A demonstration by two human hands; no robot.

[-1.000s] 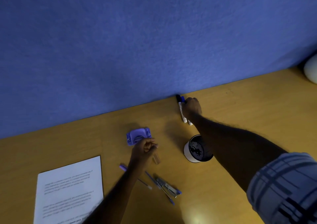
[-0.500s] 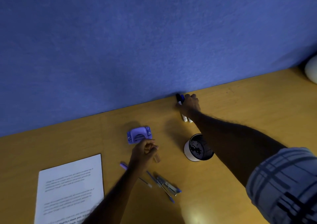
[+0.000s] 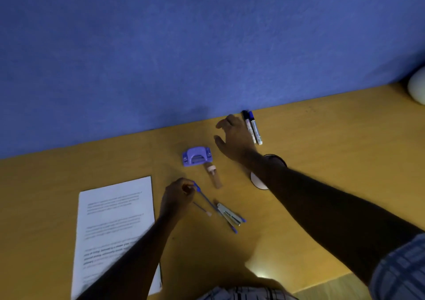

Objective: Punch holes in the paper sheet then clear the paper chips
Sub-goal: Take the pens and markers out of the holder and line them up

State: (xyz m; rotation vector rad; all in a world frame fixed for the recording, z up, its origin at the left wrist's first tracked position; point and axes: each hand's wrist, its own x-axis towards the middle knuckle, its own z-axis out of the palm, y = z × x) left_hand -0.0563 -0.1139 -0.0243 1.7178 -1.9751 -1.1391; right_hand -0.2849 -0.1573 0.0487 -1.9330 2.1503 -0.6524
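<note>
The paper sheet (image 3: 115, 219) lies flat on the near left part of the yellow desk (image 3: 333, 138). Its lower end runs out of view, and the left forearm crosses its lower right corner. The purple hole punch (image 3: 197, 156) sits apart from the sheet, past its upper right corner, with bare desk between them and more bare desk to the left of both. Behind the punch the desk ends against a blue partition (image 3: 207, 46). The desk's front edge shows at lower right.

The sheet carries blocks of printed lines, too blurred to read. The labels on the two markers (image 3: 253, 128) lying by the partition cannot be read either.

A small tan bottle (image 3: 213, 175) lies just below the punch. Nearer the person are a blue pen (image 3: 205, 198), a second pen (image 3: 202, 208) and a stapler (image 3: 230, 214) that lies across the blue pen.

The left hand (image 3: 177, 196) has its fingers curled with the tips at the blue pen's upper end. Whether they pinch it cannot be told. The right hand (image 3: 234, 138) is stretched out between the punch and the markers, with fingers spread and gripping nothing. Its forearm covers most of a white cup (image 3: 258, 182).
</note>
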